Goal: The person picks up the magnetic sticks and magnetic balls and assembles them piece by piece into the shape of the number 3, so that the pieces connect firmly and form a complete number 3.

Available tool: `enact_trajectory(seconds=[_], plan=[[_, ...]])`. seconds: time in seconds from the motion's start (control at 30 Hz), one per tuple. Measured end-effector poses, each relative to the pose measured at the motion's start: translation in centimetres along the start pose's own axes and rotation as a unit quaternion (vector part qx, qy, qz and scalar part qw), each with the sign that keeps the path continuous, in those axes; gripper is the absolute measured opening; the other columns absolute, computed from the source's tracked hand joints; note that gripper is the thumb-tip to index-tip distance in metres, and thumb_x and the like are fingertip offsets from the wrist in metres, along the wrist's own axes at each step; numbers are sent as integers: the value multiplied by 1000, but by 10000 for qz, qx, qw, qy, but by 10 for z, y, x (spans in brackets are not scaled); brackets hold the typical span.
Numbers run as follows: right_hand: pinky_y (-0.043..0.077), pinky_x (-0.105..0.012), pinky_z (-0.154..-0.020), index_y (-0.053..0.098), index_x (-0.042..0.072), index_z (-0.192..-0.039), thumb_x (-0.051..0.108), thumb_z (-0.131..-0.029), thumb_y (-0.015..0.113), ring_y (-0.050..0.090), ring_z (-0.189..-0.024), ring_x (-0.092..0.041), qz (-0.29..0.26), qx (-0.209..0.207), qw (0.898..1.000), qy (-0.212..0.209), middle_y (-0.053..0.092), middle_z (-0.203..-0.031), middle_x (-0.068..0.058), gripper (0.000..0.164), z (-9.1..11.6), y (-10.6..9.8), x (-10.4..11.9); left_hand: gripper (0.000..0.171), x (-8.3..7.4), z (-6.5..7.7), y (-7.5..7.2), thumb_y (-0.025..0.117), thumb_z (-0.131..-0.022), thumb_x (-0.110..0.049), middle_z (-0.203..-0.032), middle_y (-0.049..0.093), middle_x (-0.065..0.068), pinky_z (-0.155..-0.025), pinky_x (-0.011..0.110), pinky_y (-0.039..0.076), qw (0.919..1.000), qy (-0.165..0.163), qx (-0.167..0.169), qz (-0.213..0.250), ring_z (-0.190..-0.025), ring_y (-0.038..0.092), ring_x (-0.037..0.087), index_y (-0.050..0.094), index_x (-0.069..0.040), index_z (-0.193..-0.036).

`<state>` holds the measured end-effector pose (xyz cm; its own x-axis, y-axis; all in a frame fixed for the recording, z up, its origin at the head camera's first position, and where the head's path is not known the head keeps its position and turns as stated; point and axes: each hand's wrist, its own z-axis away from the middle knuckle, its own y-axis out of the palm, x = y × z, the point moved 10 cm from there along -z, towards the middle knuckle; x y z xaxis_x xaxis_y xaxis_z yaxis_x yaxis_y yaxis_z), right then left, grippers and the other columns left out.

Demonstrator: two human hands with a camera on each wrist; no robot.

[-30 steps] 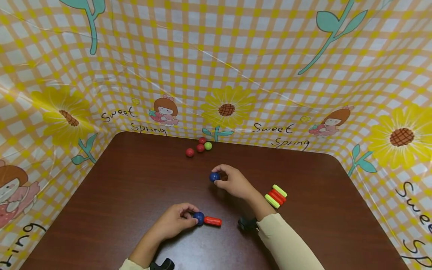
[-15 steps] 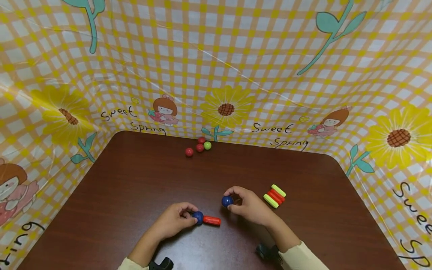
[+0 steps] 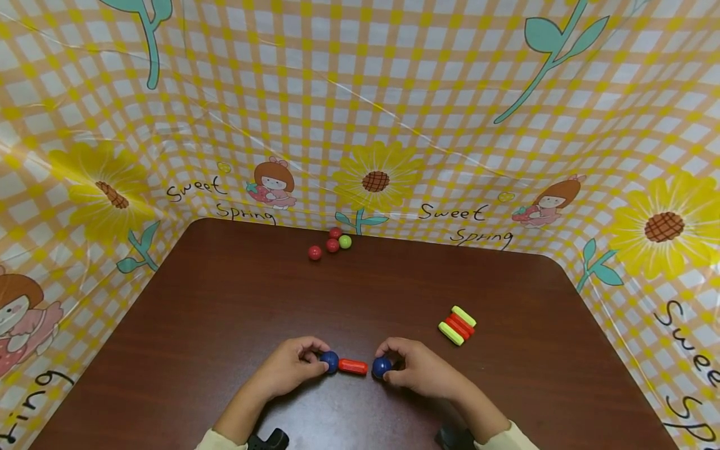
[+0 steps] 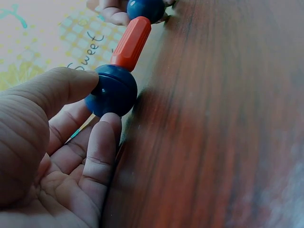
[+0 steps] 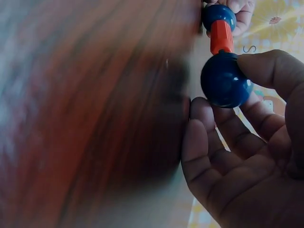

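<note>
"What's in your hands?"

"A ball each. My left hand [image 3: 292, 370] pinches the left blue ball [image 3: 329, 362] between thumb and fingertips, and that ball sits against the left end of the red rod [image 3: 353, 366]. My right hand [image 3: 422, 369] pinches the right blue ball [image 3: 382, 367] just off the rod's right end."

"Is that one touching?"

"Seen from my head, a narrow gap shows between it and the rod."

"How wide are your fingers?"

"On both hands, thumb and fingertips are parted only as far as the ball between them."

"What else lies on the counter [image 3: 253, 294]?"

"To the right of the red rod and farther from me, two yellow-green rods [image 3: 464, 315] flank some red rods [image 3: 461, 325], all side by side. Well beyond the rod, slightly left, are three red balls [image 3: 314, 252] and a green ball [image 3: 345, 242]."

"And past those?"

"A checked cloth [image 3: 450, 144] printed with sunflowers, rising beyond the rod."
</note>
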<state>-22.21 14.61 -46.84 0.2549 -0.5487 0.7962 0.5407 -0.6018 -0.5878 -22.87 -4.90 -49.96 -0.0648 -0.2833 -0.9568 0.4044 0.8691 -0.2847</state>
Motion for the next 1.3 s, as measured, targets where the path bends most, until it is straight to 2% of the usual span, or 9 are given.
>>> enact_trajectory(seconds=[0.43, 0.77, 0.9, 1.1, 1.3], plan=[[49, -27, -69, 64, 17, -106, 9, -87, 74, 58, -84, -15, 178, 128, 9997, -61, 63, -92, 2, 22, -4, 7, 4, 25, 1, -1, 0, 76, -86, -14, -78, 63, -1, -58, 24, 39, 10000, -18, -25, -17, -68, 54, 12, 70, -9, -110], [49, -27, -71, 64, 15, -108, 7, -87, 72, 59, -89, -19, 296, -27, 9995, -112, 63, -96, 4, 24, -2, 1, 4, 24, -2, 1, 0, 76, -86, -14, -77, 63, -1, -57, 23, 39, 10000, 24, 1, -4, -66, 54, 12, 70, -9, -109], [49, -29, -74, 65, 13, -108, 6, -87, 71, 60, -91, -20, 496, -273, 9983, -139, 64, -99, 2, 24, 2, -11, -1, 25, -3, 1, -1, 77, -86, -15, -77, 63, -1, -57, 23, 39, 10000, 25, -5, -3, -66, 53, 11, 70, -9, -109], [50, -30, -75, 65, 11, -107, 8, -86, 73, 60, -88, -15, 867, -914, 9920, -87, 65, -101, -1, 23, 12, -43, -17, 24, -2, 2, -1, 77, -86, -14, -77, 63, -1, -56, 24, 38, 10000, 58, -5, -49, -66, 53, 12, 70, -9, -109], [50, -27, -67, 65, 10, -107, 8, -87, 75, 61, -82, -14, 944, -1597, 9822, 289, 65, -97, -2, 23, 29, -82, -39, 22, -1, 1, -1, 76, -86, -16, -76, 63, -2, -57, 23, 39, 9998, 25, 4, -203, -66, 54, 12, 70, -11, -107]])
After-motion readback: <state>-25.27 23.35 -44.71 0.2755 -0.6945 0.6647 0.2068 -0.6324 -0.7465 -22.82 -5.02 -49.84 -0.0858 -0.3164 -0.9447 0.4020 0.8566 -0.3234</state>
